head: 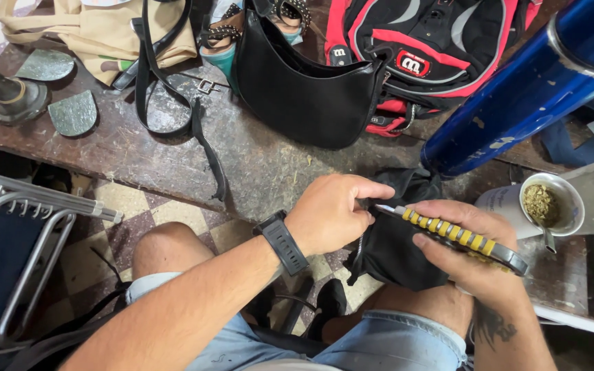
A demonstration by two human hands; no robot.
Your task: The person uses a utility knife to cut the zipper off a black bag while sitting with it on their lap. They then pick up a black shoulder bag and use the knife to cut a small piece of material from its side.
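My left hand [331, 209], with a black watch [282, 242] on the wrist, pinches a piece of black fabric [390, 240] that has a zipper running down it. My right hand [472, 257] grips a tool with a yellow and black ribbed handle [455, 233]; its tip meets the fabric right by my left fingers. The black fabric hangs over my lap, above my denim shorts [379, 343].
A worn bench [256, 165] carries a black handbag [304, 89], a red and black backpack [441, 48], a beige bag [97, 31], black straps and flat sole pieces [73, 113]. A blue cylinder [524, 89] slants at right beside a cup of herb [544, 203]. A metal chair frame [22, 227] stands left.
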